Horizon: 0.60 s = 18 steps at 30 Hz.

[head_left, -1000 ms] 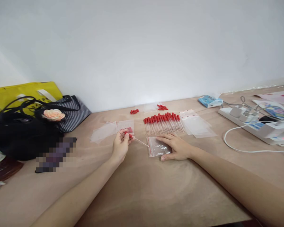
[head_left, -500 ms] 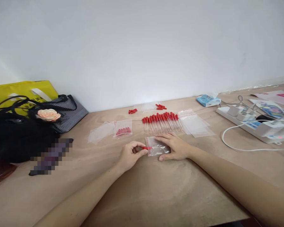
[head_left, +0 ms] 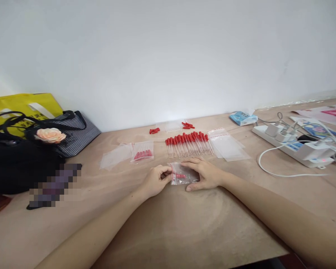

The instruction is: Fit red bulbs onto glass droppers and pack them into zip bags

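A small clear zip bag (head_left: 192,178) lies flat on the table between my hands, its red-lined mouth toward the left. Inside it is a red-bulbed dropper (head_left: 180,175); its clear tube is hard to make out. The curled fingers and thumb of my left hand (head_left: 158,180) close on the bag's mouth. My right hand (head_left: 208,173) rests over the bag's other end, fingers stretched out and thumb apart on the table. Just beyond stands a row of droppers with red bulbs (head_left: 187,138) and clear tubes. To its left lies a filled zip bag (head_left: 142,152) with several red bulbs showing.
Flat zip bags (head_left: 226,147) lie right of the droppers, others (head_left: 114,157) at left. Loose red bulbs (head_left: 154,130) lie near the wall. A power strip (head_left: 291,145) with cables and a tissue pack (head_left: 243,117) are at right, a black bag (head_left: 22,168) at left.
The red dropper has slid rightward from my left fingertips into the zip bag. My right hand has stayed over the bag; the whole view has shifted slightly.
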{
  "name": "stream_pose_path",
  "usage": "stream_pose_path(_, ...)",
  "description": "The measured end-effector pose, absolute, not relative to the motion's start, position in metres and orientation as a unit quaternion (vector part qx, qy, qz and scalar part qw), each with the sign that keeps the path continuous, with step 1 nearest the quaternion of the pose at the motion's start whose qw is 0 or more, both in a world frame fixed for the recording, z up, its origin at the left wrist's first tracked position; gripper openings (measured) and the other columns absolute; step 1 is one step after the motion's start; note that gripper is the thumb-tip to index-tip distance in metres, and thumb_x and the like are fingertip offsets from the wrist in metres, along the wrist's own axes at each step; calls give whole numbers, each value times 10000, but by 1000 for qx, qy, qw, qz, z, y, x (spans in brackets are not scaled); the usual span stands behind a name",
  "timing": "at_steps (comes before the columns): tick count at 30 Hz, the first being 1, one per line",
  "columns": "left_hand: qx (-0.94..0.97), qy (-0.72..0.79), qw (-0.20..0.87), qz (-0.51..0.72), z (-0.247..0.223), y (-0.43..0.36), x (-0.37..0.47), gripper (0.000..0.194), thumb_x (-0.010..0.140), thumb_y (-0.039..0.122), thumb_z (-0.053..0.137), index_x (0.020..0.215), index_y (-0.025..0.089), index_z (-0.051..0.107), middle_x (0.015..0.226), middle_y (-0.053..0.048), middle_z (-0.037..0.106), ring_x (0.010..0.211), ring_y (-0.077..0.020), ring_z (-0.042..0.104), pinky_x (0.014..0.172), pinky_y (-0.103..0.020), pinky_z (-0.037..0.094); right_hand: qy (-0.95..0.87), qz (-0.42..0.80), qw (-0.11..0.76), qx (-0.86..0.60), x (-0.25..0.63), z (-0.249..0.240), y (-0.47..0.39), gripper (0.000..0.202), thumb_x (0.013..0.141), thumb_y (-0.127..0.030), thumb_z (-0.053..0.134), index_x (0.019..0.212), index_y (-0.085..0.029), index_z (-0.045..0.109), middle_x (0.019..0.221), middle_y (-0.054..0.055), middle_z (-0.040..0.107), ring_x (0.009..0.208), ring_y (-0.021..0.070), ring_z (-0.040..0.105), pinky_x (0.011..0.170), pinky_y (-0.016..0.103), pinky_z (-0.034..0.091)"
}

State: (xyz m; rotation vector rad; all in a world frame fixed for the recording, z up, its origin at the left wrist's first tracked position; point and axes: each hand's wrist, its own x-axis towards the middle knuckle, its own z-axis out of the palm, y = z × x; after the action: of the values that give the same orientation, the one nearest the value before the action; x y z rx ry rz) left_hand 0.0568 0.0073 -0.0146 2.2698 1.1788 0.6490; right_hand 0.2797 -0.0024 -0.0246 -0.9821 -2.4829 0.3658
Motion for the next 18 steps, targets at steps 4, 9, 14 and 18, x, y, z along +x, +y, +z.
stream_pose_path(4,868,379,228,225,-13,8,54,234,738,171,542,928,227,665,802,-14,642,744,-146,550,684,-242,423,-897,172,209,-348,291,-21,-1,836,600,-585,624,1282,-170,376,1276,124,419,1145,255,414,942,401,344)
stream_pose_path(9,891,332,230,207,-8,9,51,211,754,139,516,872,232,664,876,-12,647,844,-159,544,768,-262,403,-891,195,205,-355,302,-18,1,848,566,-576,656,1274,-197,385,1285,114,409,1157,264,405,967,428,315)
stream_pose_path(14,890,350,218,193,-4,6,41,151,743,109,489,806,176,609,815,-25,611,789,-162,514,716,-266,398,-880,210,228,-360,297,-22,2,813,580,-552,662,1260,-188,403,1259,113,436,1143,258,421,961,423,330)
stream_pose_path(18,894,343,206,202,-4,4,41,132,760,131,474,810,157,593,817,-35,591,791,-162,496,723,-270,388,-878,214,244,-352,289,-25,2,790,604,-525,660,1259,-165,404,1250,122,443,1132,242,429,949,393,355)
